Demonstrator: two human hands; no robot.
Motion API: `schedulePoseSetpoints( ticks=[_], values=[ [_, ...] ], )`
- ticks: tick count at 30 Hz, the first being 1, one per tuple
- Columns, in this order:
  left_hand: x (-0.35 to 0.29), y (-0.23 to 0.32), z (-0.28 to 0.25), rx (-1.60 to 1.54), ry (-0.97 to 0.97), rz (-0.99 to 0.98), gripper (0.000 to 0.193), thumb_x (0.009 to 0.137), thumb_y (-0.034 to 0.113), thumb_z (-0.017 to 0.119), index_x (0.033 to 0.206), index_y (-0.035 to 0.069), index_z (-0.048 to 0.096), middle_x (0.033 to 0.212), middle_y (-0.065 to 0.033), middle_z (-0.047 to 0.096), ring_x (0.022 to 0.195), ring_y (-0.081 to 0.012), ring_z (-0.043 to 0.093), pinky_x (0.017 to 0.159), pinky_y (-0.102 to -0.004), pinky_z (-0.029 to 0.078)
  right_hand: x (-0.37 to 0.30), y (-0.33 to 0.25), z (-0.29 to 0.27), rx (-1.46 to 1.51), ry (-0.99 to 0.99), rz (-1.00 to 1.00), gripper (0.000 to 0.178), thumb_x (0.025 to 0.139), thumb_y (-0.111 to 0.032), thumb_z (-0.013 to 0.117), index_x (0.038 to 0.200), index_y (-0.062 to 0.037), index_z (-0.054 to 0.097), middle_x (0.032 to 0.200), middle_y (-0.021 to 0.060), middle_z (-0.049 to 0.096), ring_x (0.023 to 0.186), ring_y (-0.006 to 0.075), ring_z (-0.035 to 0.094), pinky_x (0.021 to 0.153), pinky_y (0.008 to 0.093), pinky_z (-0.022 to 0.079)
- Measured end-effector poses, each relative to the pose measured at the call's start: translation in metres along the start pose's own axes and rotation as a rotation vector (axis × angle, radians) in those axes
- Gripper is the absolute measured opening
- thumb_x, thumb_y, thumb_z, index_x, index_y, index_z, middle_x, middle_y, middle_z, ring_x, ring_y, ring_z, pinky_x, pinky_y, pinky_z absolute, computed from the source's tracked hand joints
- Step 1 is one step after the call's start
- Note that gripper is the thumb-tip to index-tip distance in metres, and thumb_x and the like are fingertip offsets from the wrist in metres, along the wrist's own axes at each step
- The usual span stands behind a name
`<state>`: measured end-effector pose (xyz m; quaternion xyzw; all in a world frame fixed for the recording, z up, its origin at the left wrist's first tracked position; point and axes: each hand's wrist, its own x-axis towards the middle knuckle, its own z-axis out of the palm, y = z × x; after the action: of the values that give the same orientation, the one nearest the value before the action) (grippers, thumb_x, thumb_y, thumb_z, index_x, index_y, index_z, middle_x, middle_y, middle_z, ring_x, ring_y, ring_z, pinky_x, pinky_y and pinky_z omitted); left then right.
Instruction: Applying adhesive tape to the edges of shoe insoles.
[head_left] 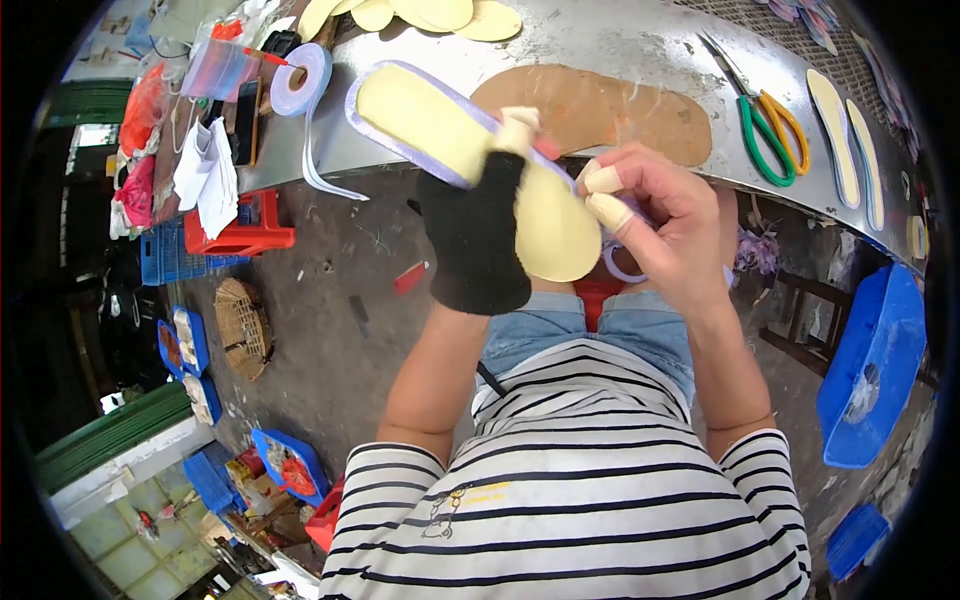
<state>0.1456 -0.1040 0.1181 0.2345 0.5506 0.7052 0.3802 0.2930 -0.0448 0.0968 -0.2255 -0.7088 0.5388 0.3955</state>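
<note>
over the table's [400, 30] near edge, left fingers [517, 130] grip the insole [560, 225]; right fingers [604, 181] pinch purple edging [455, 98]: keep tension even.

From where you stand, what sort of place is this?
Likely a footwear workshop: a yellow insole being handled, plus a brown sole-shaped sheet and scissors lying on a metal workbench.

A workshop: scuffed metal bench [620, 38], scissors [748, 97], tape roll [318, 70], pale sole-shaped pieces [420, 115], blue tub [872, 365].
</note>
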Motion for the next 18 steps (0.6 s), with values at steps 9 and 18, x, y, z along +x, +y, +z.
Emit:
schedulePoseSetpoints(
  ticks=[9,18],
  values=[
    [0.007,-0.016,-0.049,-0.573,-0.58,-0.695,0.016,0.084,0.022,0.058,0.084,0.008,0.049,0.076,-0.0024,0.051,0.071,-0.013,0.053,0.064,-0.0255,0.044,0.022,0.047,-0.111,-0.549,0.271,0.179,0.026,0.076,-0.01,0.06,0.099,0.0024,0.061,0.093,0.0121,0.065,0.086,0.0203,0.061,0.075,0.0291,0.047],
    [-0.017,0.0,0.003,-0.989,-0.591,-0.581,0.02,0.091,0.029,0.051,0.09,0.009,0.055,0.142,-0.0111,0.031,0.102,-0.0398,0.057,0.072,-0.0448,0.056,0.012,0.068,-0.197,-1.24,0.3,0.18,0.03,0.069,-0.012,0.059,0.094,0.0044,0.058,0.084,0.0227,0.058,0.079,0.0391,0.057,0.074,0.0415,0.045]
  ],
)
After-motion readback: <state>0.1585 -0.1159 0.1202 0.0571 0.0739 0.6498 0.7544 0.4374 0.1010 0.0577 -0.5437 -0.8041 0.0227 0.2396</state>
